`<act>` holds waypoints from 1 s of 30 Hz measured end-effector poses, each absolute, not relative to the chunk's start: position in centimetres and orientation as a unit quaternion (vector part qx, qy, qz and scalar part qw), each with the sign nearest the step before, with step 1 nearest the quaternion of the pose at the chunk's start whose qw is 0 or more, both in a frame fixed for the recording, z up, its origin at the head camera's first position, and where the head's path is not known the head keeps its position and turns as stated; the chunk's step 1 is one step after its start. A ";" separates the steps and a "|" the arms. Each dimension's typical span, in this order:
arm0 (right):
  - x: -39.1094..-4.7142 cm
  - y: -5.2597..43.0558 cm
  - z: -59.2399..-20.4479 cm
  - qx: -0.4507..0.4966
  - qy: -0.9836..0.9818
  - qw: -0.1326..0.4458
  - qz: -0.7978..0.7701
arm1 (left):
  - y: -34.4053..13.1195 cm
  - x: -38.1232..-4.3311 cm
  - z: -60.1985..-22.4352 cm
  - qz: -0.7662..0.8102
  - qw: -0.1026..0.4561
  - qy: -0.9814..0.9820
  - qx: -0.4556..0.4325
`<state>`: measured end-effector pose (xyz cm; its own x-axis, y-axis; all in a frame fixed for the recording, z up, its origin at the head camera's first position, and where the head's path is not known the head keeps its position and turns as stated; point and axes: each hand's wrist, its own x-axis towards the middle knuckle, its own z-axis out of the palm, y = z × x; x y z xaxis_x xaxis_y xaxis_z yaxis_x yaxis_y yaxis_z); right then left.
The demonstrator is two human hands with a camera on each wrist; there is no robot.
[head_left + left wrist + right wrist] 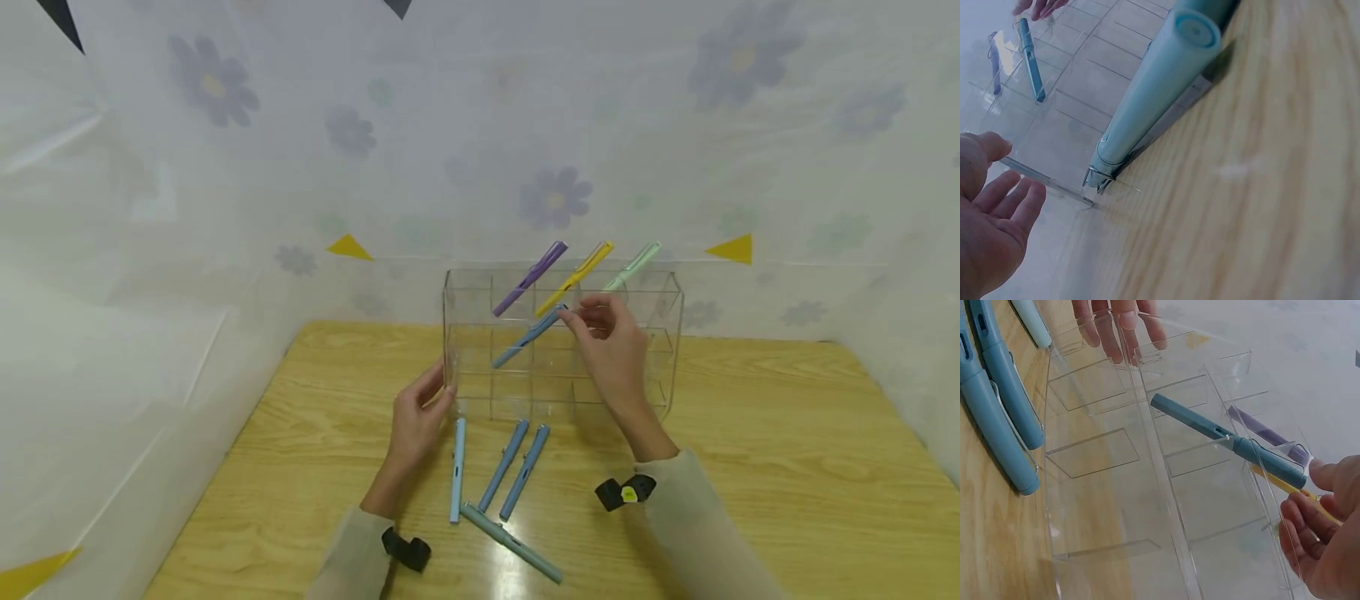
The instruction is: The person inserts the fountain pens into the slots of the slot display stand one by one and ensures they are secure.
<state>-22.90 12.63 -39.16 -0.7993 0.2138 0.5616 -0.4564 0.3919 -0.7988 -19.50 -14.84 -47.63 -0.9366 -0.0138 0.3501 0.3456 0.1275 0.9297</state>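
A clear compartment organizer (551,362) stands upright on the table. My left hand (418,417) holds its left side, the thumb at the front edge and the fingers along the side wall. My right hand (615,350) pinches the cap end of a blue pen (1229,439), which slants into a middle-row compartment. A purple pen (530,279), a yellow pen (574,279) and a pale green pen (632,267) lean in the top row, the green one's lower part behind my right hand.
In front of the organizer lie a light blue pen (457,471), two blue pens (504,465) and a grey-green pen (512,542) on the wooden table (780,467). A flowered sheet (465,150) hangs behind. Yellow triangles (350,247) mark it.
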 end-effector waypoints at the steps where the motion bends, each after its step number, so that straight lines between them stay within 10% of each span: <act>1: -22.7 12.8 -39.2 0.079 -0.770 0.307 0.554 | -14.8 -19.5 -47.6 -0.649 0.139 -0.739 -0.113; 30: -16.1 14.7 -44.2 0.115 -0.742 0.173 0.637 | -15.1 -19.7 -48.1 -0.641 0.150 -0.743 -0.123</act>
